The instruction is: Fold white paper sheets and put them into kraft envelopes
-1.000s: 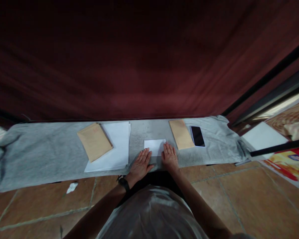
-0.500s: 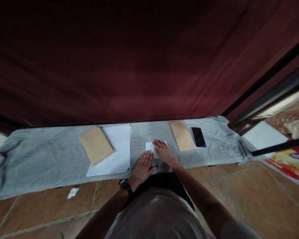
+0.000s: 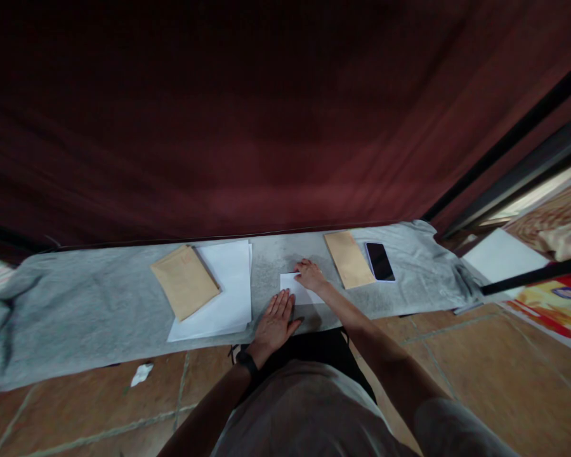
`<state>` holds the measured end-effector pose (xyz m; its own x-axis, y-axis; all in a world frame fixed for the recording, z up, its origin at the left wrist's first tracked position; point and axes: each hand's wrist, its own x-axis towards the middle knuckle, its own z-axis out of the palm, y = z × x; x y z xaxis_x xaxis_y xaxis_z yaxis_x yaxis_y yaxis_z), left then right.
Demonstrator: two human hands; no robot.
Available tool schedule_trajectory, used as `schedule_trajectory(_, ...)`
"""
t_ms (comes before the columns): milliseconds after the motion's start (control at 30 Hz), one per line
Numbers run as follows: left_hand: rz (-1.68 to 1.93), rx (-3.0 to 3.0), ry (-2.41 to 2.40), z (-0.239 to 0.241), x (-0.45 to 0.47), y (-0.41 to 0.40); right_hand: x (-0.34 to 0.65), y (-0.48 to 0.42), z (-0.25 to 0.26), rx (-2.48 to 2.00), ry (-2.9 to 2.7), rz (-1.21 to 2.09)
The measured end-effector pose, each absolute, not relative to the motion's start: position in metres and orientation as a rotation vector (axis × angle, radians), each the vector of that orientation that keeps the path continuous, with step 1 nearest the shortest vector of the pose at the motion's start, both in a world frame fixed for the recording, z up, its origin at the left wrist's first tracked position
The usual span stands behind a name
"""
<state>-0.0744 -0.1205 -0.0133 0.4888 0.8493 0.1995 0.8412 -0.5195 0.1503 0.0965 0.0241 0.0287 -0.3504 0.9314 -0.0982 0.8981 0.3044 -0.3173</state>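
Your left hand (image 3: 276, 324) lies flat and open, palm down, fingers spread, at the near left corner of the folded white paper (image 3: 295, 290). Your right hand (image 3: 309, 275) rests on the far right part of that same paper with fingers curled; the view is too small to tell whether they pinch an edge or only press on it.

Position of the paper: it lies on the grey cloth (image 3: 76, 311) directly ahead of your body, between your two hands. Its long axis runs left to right, parallel to the near edge of the cloth. The right hand covers its far right corner; the left hand sits on the near side, touching or just beside its edge. The right hand is the one further onto the sheet.

Adjacent items:
- To the left, near the paper but apart from it: a stack of white sheets (image 3: 228, 279) with a brown envelope (image 3: 184, 281) lying tilted on its left part.
- To the right, near the right hand: a second brown envelope (image 3: 348, 259), with a dark phone (image 3: 379, 261) just beside it.
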Motion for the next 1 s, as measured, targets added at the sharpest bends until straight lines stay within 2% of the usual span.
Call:
schedule_trajectory(133, 0.572, 2.497, 1.569, -0.017, -0.075, -0.119, 0.100, 0.022, 0.034, -1.698, -2.435, 0.543)
schedule_trajectory(333, 1.023, 1.861, 1.637, -0.016, -0.071, -0.103, 0.110, 0.017, 0.047, -1.593, -2.352, 0.699)
schedule_trajectory(500, 1.235, 1.305, 1.516, 0.007, -0.067, -0.082, 0.117, 0.020, 0.066, -1.458, -2.261, 0.789)
schedule_trajectory(633, 1.310, 1.189, 1.555, 0.035, -0.074, -0.072, 0.120, 0.016, 0.080, -1.431, -2.129, 0.742)
schedule_trajectory(700, 1.385, 1.230, 1.628, 0.053, -0.079, -0.069, 0.118, 0.008, 0.083, -1.444, -1.906, 0.729)
schedule_trajectory(800, 1.473, 1.648, 1.810, 0.080, -0.081, -0.069, 0.108, -0.011, 0.083, -1.397, -1.523, 0.955)
schedule_trajectory(933, 1.066, 2.425, 1.728, 0.095, -0.068, -0.079, 0.092, -0.037, 0.077, -1.201, -1.299, 1.380)
schedule_trajectory(1000, 0.845, 2.612, 1.626, 0.090, -0.056, -0.087, 0.092, -0.044, 0.070, -1.152, -1.186, 1.471)
